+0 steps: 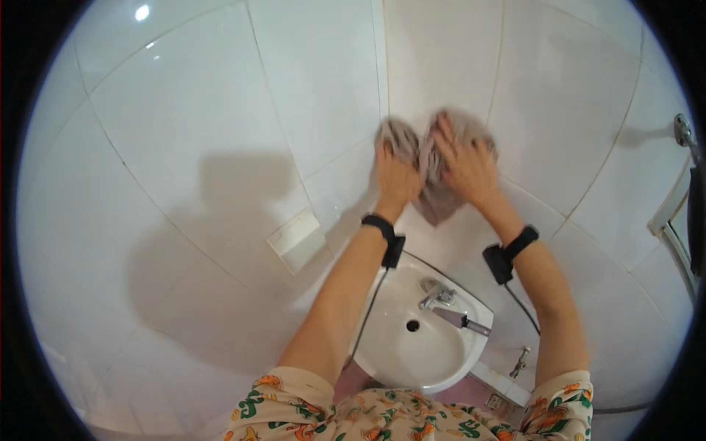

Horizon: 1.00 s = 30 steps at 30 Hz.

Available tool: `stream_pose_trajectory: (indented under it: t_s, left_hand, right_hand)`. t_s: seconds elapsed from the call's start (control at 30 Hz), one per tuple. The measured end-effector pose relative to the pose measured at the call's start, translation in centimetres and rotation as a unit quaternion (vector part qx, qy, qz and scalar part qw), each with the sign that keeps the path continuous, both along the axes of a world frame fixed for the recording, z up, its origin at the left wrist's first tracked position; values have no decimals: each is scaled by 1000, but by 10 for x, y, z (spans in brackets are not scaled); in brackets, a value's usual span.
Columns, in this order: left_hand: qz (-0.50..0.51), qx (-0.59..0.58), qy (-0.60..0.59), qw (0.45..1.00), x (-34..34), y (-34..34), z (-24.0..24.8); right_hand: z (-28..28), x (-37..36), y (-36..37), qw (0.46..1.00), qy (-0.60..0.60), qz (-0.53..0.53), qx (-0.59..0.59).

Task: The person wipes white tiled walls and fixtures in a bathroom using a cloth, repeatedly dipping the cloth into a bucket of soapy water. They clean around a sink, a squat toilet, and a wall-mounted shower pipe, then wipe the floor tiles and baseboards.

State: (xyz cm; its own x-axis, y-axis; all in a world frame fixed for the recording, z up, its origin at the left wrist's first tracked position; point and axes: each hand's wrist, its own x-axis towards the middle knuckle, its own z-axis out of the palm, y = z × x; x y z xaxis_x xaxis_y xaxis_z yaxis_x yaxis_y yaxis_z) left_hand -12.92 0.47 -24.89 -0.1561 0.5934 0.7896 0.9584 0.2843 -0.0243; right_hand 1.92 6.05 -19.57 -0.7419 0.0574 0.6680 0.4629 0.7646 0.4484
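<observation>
Grey cloth (437, 209) meets wall tiles (441, 59), seemingly mid-wipe; right hand (473, 170) spread over it, left hand (398, 181) grip unclear; another stroke needs even pressure.

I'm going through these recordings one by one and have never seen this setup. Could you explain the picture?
There is no robot here: these are a person's own bare hands, seen from a wide fisheye camera on the head, so straight edges curve. The left hand and right hand are on a greyish cloth at the corner of a tiled wall. The right fingers are spread over it; whether the left grips or only presses is unclear. Each wrist wears a black strap with a small box. Below is a white sink with a metal tap; a slim tool lies across its right side.
</observation>
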Motion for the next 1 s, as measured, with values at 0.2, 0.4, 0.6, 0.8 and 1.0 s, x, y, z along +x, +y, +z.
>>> stream_pose_trajectory:
  t_s: [0.2,0.4,0.6,0.8,1.0]
  left_hand:
    - [42,-53,-159,985,30,-8,-90]
    - [-241,49,-686,685,57,2,-72]
    - [-372,45,-429,822,40,-7,77]
    - [-85,-55,-101,990,-15,-4,67]
    - [-46,-28,-221,974,15,44,-88]
  right_hand:
    - [-97,3,-6,997,-65,-5,-44]
    - [-92,21,-6,989,-48,-58,-124]
    - [13,42,23,983,141,-50,107]
    - [22,-7,-7,980,179,61,52]
    - [-79,38,15,997,0,-31,72]
